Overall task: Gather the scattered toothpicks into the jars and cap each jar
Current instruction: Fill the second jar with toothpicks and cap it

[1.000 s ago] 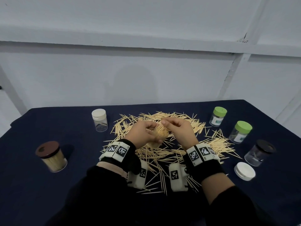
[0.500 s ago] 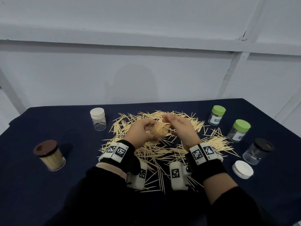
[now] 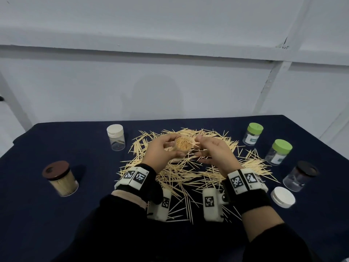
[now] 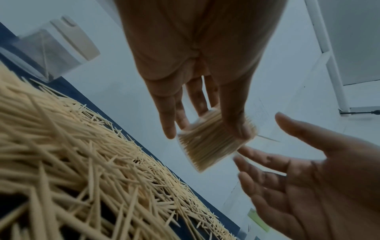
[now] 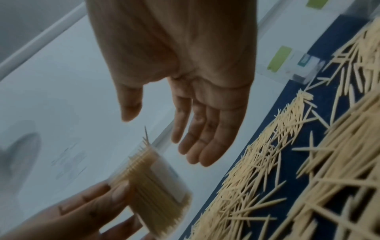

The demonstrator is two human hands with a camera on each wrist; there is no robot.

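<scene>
A clear, uncapped jar (image 3: 183, 145) packed with toothpicks is lifted above the scattered toothpick pile (image 3: 179, 174) on the dark blue cloth. My left hand (image 3: 161, 150) grips it, thumb on one side and fingers on the other, with its mouth tilted toward me. In the left wrist view the jar (image 4: 207, 146) sits between thumb and fingers of my left hand (image 4: 195, 65). My right hand (image 3: 213, 150) hovers just right of the jar, fingers relaxed and holding nothing. The right wrist view shows my right hand's open palm (image 5: 205, 113) above the jar (image 5: 152, 178).
A white lid (image 3: 282, 197) lies at the near right beside a dark-capped clear jar (image 3: 300, 176). Two green-capped jars (image 3: 253, 134) (image 3: 278, 152) stand at the right. A white-capped jar (image 3: 115, 137) and a brown-capped full jar (image 3: 60, 178) stand on the left.
My right hand has come off the jar's mouth and opened, shifting slightly right. The left hand has tipped the jar's mouth more toward me.
</scene>
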